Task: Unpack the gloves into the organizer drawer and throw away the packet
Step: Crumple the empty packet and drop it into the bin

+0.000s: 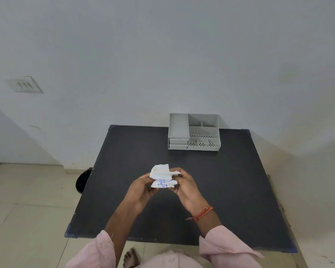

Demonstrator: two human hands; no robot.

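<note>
1. From my remote seat, I see both hands raised above the near half of a dark tabletop [211,190], sharing one crumpled white packet [162,177] between them.
2. The left hand [141,188] is closed on the packet's left side, fingers curled around the lower fold that carries blue printed lettering.
3. The right hand [184,185] pinches the packet's right side, thumb and fingertips pressed onto a thin white flap that sticks out sideways.
4. The packet is folded and puffed, its upper white part rising above the left hand's fingers; I cannot tell whether any gloves are inside it or showing.
5. A grey plastic organizer [194,132] stands at the far edge of the tabletop, against the pale wall [162,55] and well apart from the hands.
6. On the organizer's left side sit two small drawers [178,143], stacked one above the other under a long open tray; both look pushed in. Its right side is split into open compartments with perforated floors.
7. A red thread band [203,212] circles the right wrist, and pink striped sleeves [226,246] are pushed up both forearms.
8. A round dark object [82,180] sits on the tiled floor [27,209] just beside the tabletop's left edge, partly hidden by it.
9. A bare foot [130,258] shows at the bottom of the view.
</note>
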